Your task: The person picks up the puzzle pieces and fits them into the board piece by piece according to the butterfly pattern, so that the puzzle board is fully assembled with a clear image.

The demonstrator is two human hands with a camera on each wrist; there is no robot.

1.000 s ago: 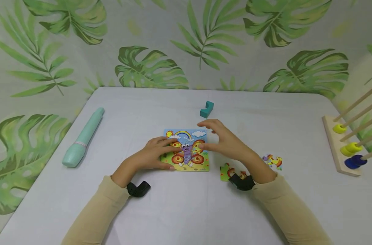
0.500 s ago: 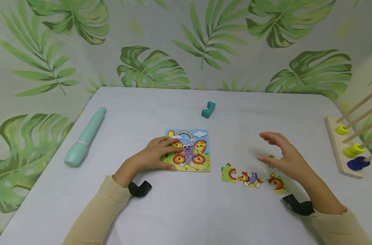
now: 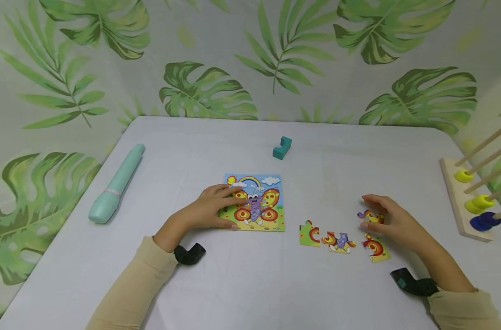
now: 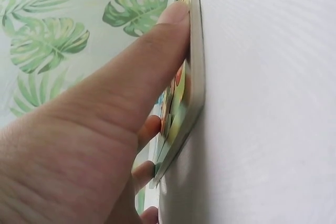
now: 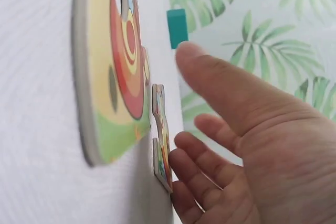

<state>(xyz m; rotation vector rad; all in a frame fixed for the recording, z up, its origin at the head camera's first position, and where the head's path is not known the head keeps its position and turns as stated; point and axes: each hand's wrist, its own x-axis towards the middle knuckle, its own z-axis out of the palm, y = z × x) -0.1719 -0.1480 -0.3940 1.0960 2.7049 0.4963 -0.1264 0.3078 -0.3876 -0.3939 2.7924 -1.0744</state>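
A butterfly jigsaw puzzle board lies flat in the middle of the table in the head view. My left hand rests on its left side with fingers spread; in the left wrist view the thumb lies along the board's edge. At the right, my right hand is over a yellow and purple puzzle piece, its thumb apart from the fingers. The right wrist view shows fingers beside that piece, contact unclear. Nearer me is a corner puzzle piece with a red swirl.
A green-edged puzzle piece and a piece with the butterfly's body lie right of the board. Behind stands a teal block. A mint-green microphone-shaped object lies at left, a wooden peg stand with rings at right.
My right hand has moved from above the board rightward, then down toward the loose pieces at the right. The left hand has stayed on the board.
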